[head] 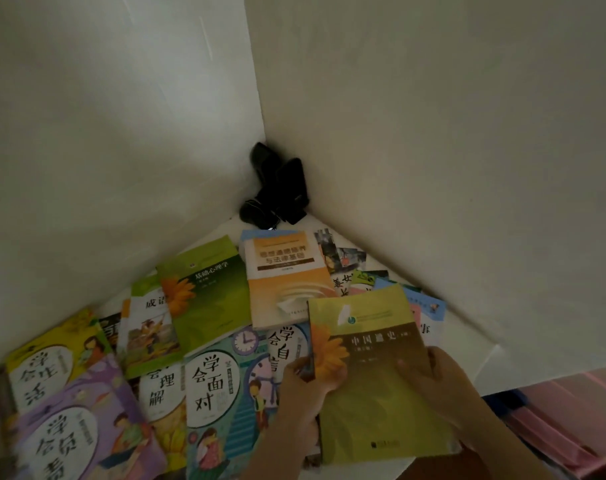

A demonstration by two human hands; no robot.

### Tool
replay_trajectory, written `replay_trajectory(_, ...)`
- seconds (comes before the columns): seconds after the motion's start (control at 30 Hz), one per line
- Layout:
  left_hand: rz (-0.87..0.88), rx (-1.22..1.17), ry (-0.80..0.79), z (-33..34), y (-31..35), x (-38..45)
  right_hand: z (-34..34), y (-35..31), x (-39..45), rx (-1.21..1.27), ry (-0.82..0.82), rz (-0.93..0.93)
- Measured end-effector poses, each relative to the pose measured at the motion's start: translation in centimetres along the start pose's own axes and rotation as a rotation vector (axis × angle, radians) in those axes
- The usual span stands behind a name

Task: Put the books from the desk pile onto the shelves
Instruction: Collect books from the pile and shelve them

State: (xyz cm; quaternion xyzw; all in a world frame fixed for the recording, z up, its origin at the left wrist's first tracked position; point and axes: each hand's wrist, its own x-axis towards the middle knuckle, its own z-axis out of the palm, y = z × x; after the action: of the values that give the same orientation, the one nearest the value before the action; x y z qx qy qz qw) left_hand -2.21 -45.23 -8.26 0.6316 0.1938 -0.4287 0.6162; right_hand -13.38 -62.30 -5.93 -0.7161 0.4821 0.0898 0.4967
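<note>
At lower right, over the white bench (467,327), both hands hold the olive-green book (374,368) — left hand (305,386) gripping its left edge, right hand (443,382) curled over its right edge. The book overlaps the spread pile of books (204,341), hiding covers beneath. Dark objects (277,188) in the corner are indistinct — pink items (571,420) at right are cut off.
</note>
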Motion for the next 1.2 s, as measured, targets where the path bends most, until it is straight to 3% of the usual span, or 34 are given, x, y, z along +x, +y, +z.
replay_trajectory(0.17, -0.138, -0.048, -0.189, 0.1, 1.4, -1.6, -2.0, -2.3, -1.7, 0.022, -0.040, 0.010)
replay_trajectory(0.37, -0.137, -0.035, -0.122, -1.5, 1.8, -0.5, 0.3, -3.4, -1.6, -0.013, -0.080, -0.053)
replay_trajectory(0.6, -0.151, 0.180, -0.182, -2.6, 1.5, -1.4, 1.7, -1.8, -2.8, 0.167, -0.078, 0.030)
replay_trajectory(0.97, 0.100, 0.525, -0.387, -5.5, -3.2, -6.5, 4.7, 5.4, -12.0, 0.557, 0.025, 0.139)
replay_trajectory(1.07, 0.142, 0.545, -0.446, -6.4, -2.5, -7.0, 5.9, 5.1, -13.5, 0.636, 0.078, 0.105)
replay_trajectory(1.2, 0.183, 0.521, -0.391, -7.3, 0.9, -6.2, 6.6, 1.9, -12.5, 0.607, 0.118, 0.009)
